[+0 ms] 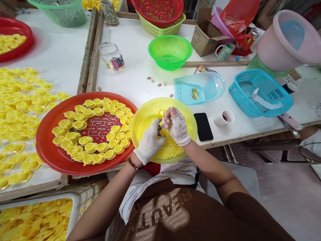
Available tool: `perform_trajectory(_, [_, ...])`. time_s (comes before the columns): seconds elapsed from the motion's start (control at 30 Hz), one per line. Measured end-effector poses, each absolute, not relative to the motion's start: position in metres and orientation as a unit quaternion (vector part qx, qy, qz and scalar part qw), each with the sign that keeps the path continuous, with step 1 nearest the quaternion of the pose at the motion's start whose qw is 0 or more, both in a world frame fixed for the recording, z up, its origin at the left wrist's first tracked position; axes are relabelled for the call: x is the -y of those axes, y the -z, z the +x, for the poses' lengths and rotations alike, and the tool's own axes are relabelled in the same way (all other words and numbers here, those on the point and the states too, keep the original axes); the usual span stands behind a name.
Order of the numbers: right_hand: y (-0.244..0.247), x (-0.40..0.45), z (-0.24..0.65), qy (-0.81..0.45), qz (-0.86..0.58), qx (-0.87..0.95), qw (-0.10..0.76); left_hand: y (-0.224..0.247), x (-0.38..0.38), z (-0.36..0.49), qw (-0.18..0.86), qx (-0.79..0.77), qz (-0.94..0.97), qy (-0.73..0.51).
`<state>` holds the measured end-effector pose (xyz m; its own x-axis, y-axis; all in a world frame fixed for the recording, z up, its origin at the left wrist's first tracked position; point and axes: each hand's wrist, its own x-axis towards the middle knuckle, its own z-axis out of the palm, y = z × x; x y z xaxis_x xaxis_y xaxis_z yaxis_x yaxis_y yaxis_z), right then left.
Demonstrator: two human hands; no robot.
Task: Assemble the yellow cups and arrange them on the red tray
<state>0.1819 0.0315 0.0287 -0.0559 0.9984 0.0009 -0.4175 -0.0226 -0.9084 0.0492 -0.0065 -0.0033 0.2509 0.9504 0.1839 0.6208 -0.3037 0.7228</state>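
My left hand, in a white glove with bare fingertips, is over the left side of a translucent yellow bowl. Its fingers curl inward; whatever they grip is hidden. My right hand, gloved the same way, pinches with thumb and fingertips close beside it, on something too small to make out. Many small yellow pieces fill the bowl beneath both hands. A larger yellow plastic part shows just behind the fingertips. To the left, a red tray bears rows of round yellow plastic parts with small tabs.
Right of the bowl lie a black phone, a white cup and a blue basket. Behind are a blue scoop, green bowl and clear jar. More yellow parts cover the left table.
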Motion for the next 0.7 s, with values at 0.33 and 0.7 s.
perform_trajectory(0.33, [-0.019,-0.018,0.225,-0.513,-0.460,0.552,0.470,0.000,0.011,0.048,0.216,-0.534,0.730,-0.367])
perform_trajectory(0.7, [-0.028,-0.015,0.213,-0.482,-0.427,0.605,0.468,-0.012,0.008,0.049,0.149,-0.566,0.769,-0.255])
